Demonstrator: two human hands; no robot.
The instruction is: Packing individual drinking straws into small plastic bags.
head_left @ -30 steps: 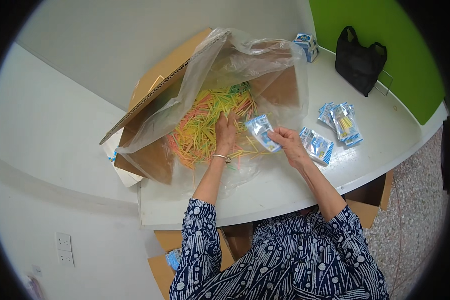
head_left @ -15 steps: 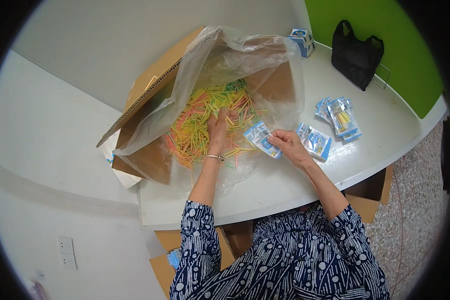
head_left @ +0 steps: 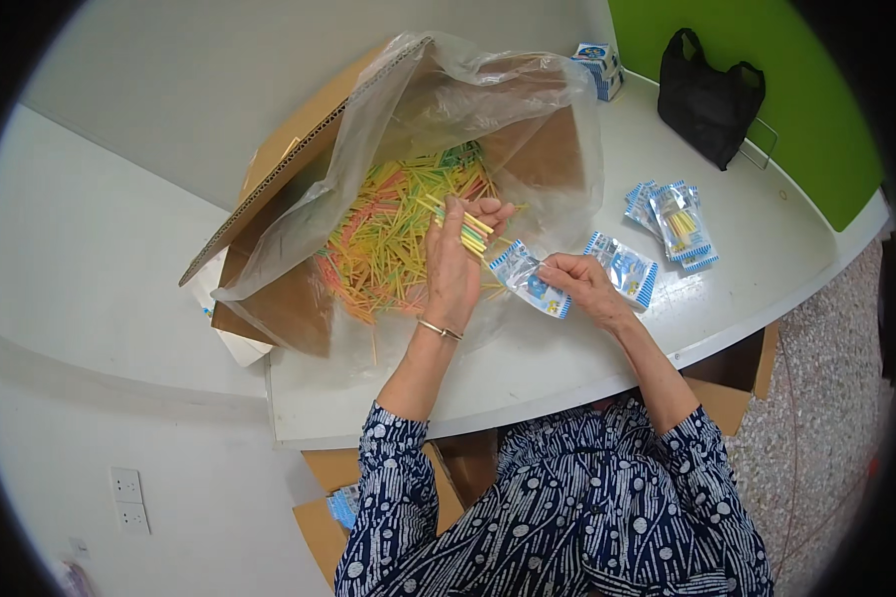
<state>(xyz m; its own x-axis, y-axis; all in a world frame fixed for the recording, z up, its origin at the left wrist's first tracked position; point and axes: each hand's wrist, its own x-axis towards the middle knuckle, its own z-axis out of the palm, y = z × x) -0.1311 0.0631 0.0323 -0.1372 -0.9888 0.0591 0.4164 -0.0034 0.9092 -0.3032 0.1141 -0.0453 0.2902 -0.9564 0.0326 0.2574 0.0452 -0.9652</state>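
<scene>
A small bundle of thin coloured sticks, mostly yellow with some green, lies gripped in my left hand, palm turned up, at the mouth of the cardboard box. Behind it a big heap of loose yellow, pink and green sticks fills the clear plastic liner. Between thumb and fingers my right hand pinches a small blue-and-white packet, whose left end is close to the bundle. Another blue-and-white packet lies on the table just beyond my right hand.
The cardboard box rests tilted on the white table. Several packets, one showing yellow sticks, are piled to the right. Small boxes and a black bag stand at the back. Open cartons sit below the table edge.
My left hand has lifted out of the heap and moved right toward the packet, now with a bundle of sticks in it. My right hand still pinches the packet, nearly in place.
</scene>
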